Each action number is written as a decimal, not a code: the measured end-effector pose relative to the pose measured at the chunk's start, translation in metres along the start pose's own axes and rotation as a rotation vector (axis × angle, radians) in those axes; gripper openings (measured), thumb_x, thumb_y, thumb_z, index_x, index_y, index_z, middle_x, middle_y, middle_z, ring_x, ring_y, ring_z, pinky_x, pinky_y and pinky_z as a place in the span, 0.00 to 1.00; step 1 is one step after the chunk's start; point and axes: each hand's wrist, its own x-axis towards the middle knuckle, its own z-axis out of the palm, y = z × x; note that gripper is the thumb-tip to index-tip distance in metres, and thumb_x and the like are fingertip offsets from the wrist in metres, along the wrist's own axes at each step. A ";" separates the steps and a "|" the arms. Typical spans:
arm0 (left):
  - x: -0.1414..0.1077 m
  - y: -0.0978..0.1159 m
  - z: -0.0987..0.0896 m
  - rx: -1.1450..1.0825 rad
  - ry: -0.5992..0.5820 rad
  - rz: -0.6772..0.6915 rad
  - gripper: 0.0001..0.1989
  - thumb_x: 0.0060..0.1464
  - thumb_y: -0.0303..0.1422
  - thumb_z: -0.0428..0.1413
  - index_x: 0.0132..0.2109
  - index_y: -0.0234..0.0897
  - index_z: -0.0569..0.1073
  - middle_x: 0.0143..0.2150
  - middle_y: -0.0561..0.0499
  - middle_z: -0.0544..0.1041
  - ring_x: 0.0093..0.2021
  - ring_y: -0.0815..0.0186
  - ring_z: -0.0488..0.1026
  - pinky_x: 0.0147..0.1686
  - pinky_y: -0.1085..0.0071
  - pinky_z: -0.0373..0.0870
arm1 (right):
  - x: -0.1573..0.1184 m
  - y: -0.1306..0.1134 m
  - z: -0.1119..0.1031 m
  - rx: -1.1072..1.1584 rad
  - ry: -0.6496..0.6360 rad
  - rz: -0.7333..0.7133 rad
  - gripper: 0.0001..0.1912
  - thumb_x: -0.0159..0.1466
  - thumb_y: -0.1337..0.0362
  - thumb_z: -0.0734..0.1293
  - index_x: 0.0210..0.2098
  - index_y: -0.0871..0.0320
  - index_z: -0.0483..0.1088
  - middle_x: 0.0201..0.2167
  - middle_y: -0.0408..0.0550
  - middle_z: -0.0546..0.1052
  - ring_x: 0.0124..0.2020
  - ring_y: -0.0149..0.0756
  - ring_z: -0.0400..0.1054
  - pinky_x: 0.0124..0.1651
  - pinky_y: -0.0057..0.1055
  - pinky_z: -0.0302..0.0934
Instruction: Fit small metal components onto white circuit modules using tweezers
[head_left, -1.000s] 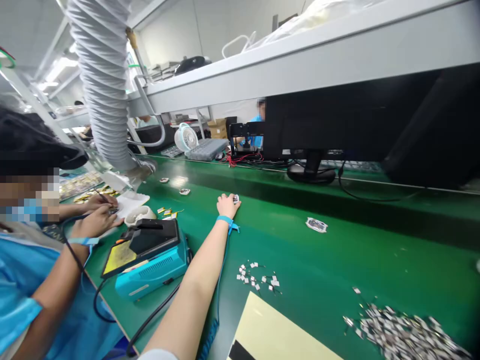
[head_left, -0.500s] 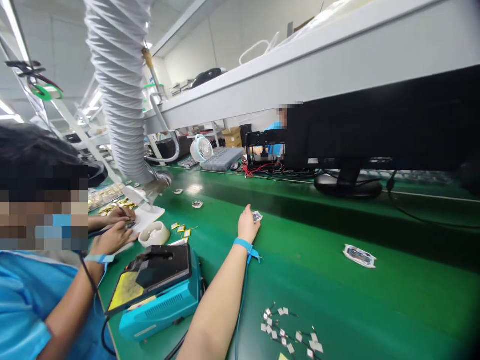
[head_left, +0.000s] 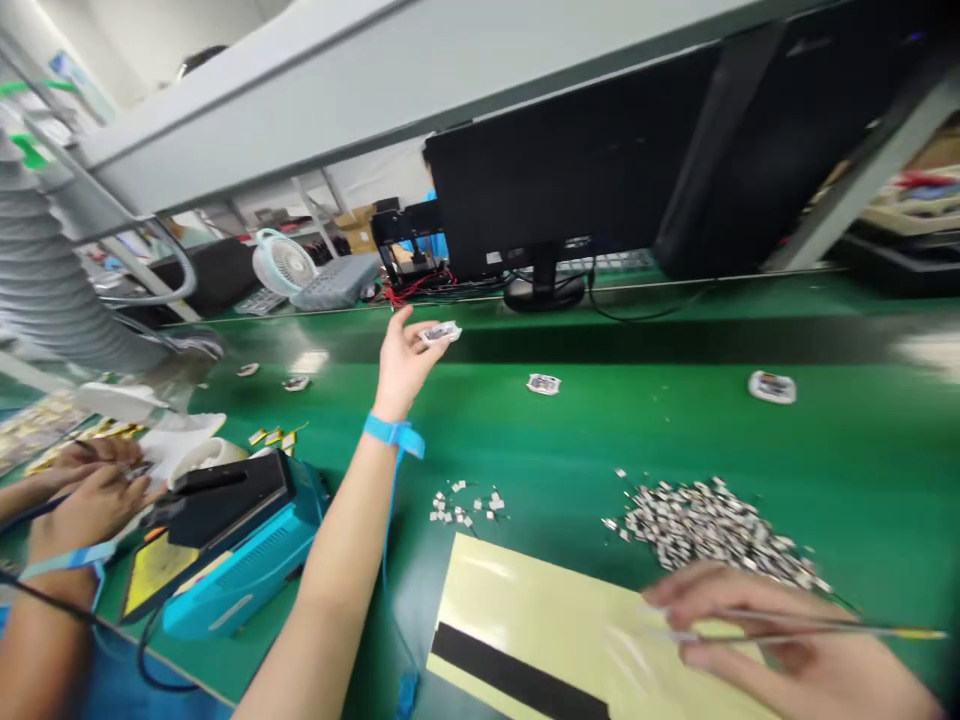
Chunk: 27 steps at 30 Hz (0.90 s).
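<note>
My left hand (head_left: 405,365) is raised over the green bench mat (head_left: 675,440), pinching a small white-edged board piece (head_left: 439,334) between its fingertips. My right hand (head_left: 780,640) holds long metal tweezers (head_left: 810,632) with a yellow tip, just above a cream sheet with a black stripe (head_left: 540,625). Beyond that sheet lies a heap of small silvery pieces (head_left: 709,530). A smaller scatter of white bits (head_left: 465,505) sits near my left forearm. Two similar white-edged pieces (head_left: 543,384) (head_left: 772,387) rest on the mat.
A co-worker's hands (head_left: 94,495) work at the left beside a teal soldering station (head_left: 240,560). A black monitor (head_left: 540,170) with red wires near its base stands across the bench. A white fan (head_left: 283,263) and a ribbed duct (head_left: 52,290) are further left.
The view has swung left. My left hand has lifted the small piece off the mat. My right hand has come into view with the tweezers, over the cream sheet.
</note>
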 end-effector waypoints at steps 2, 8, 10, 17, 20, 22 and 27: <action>-0.030 0.050 0.000 -0.183 -0.218 0.227 0.31 0.47 0.25 0.58 0.55 0.32 0.54 0.46 0.45 0.69 0.45 0.65 0.70 0.46 0.74 0.69 | 0.007 -0.019 -0.023 -0.091 -0.045 -0.135 0.05 0.59 0.56 0.69 0.30 0.49 0.71 0.34 0.40 0.71 0.36 0.34 0.67 0.37 0.20 0.65; -0.131 0.131 -0.010 0.058 -0.433 0.423 0.31 0.49 0.28 0.59 0.57 0.38 0.55 0.47 0.48 0.69 0.48 0.64 0.68 0.46 0.74 0.70 | 0.016 -0.089 -0.042 -0.130 0.054 -0.485 0.08 0.62 0.68 0.69 0.41 0.55 0.69 0.41 0.46 0.67 0.43 0.38 0.63 0.43 0.26 0.63; -0.148 0.135 -0.010 0.105 -0.447 0.456 0.31 0.50 0.28 0.58 0.58 0.38 0.54 0.47 0.48 0.69 0.47 0.65 0.68 0.47 0.75 0.69 | 0.014 -0.099 -0.036 -0.062 0.012 -0.545 0.11 0.61 0.74 0.69 0.42 0.57 0.68 0.41 0.48 0.68 0.43 0.38 0.63 0.43 0.27 0.62; -0.162 0.135 -0.004 0.151 -0.454 0.589 0.27 0.53 0.29 0.56 0.57 0.37 0.56 0.49 0.50 0.68 0.48 0.70 0.67 0.50 0.80 0.65 | 0.016 -0.103 -0.028 0.003 -0.020 -0.607 0.07 0.63 0.73 0.68 0.40 0.59 0.68 0.37 0.45 0.70 0.40 0.35 0.65 0.43 0.25 0.63; -0.161 0.136 -0.002 0.199 -0.438 0.659 0.21 0.52 0.28 0.57 0.53 0.35 0.62 0.48 0.51 0.69 0.48 0.72 0.66 0.51 0.83 0.63 | 0.008 -0.103 -0.027 -0.113 -0.064 -0.623 0.04 0.66 0.70 0.65 0.40 0.58 0.69 0.40 0.46 0.70 0.41 0.35 0.66 0.44 0.23 0.64; -0.160 0.137 0.000 0.215 -0.450 0.712 0.10 0.54 0.27 0.55 0.45 0.35 0.68 0.48 0.51 0.68 0.48 0.72 0.66 0.50 0.82 0.62 | -0.002 -0.101 -0.026 -0.231 0.023 -0.708 0.06 0.68 0.66 0.62 0.40 0.58 0.70 0.41 0.46 0.70 0.42 0.36 0.66 0.47 0.22 0.64; -0.161 0.139 0.001 0.109 -0.472 0.648 0.03 0.53 0.24 0.54 0.32 0.34 0.68 0.49 0.51 0.68 0.49 0.68 0.66 0.47 0.75 0.66 | -0.013 -0.100 -0.031 -0.300 0.121 -0.721 0.07 0.67 0.63 0.64 0.43 0.57 0.70 0.42 0.46 0.70 0.43 0.39 0.66 0.45 0.23 0.66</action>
